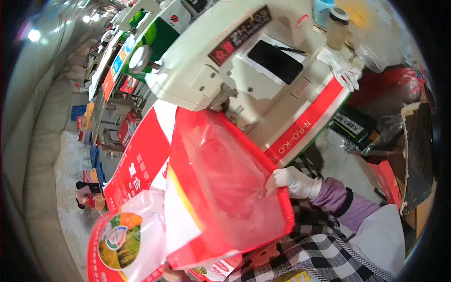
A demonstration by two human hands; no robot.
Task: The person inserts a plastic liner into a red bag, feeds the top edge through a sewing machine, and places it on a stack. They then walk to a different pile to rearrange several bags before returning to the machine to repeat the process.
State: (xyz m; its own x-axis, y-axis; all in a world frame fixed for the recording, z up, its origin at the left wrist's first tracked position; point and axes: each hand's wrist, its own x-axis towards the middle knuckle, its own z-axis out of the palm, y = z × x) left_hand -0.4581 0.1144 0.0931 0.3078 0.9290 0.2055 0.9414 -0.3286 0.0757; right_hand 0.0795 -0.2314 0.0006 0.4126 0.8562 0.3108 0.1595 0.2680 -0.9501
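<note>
the right hand [292, 182], in a white glove with a purple sleeve behind it, pinches the right edge of a red translucent plastic bag [225, 183]; its fingers are pressed together on the red border, thumb side hidden behind the film. the left hand is not seen, so its fingers cannot be told. the bag lies flat and tilted, its upper end reaching up to the needle area of the white sewing machine [221, 70], its lower end hanging toward the person's checked garment [310, 254]. nothing shows inside the bag; it looks flat, and the red through it is only its own tint.

just left of the bag, and partly under it, lies a stack of printed bags [136, 230], white and red with a round green and orange picture; whether they hold anything cannot be told. on top of the sewing machine rests a dark flat phone [275, 61]. to the right of the machine, behind it, stands a beige jar with a dark lid [337, 28], its contents hidden, and a spare white glove [345, 75] lies beside it on the machine table. right of the machine, farther off, sits a red sack [399, 84], bunched shut.
</note>
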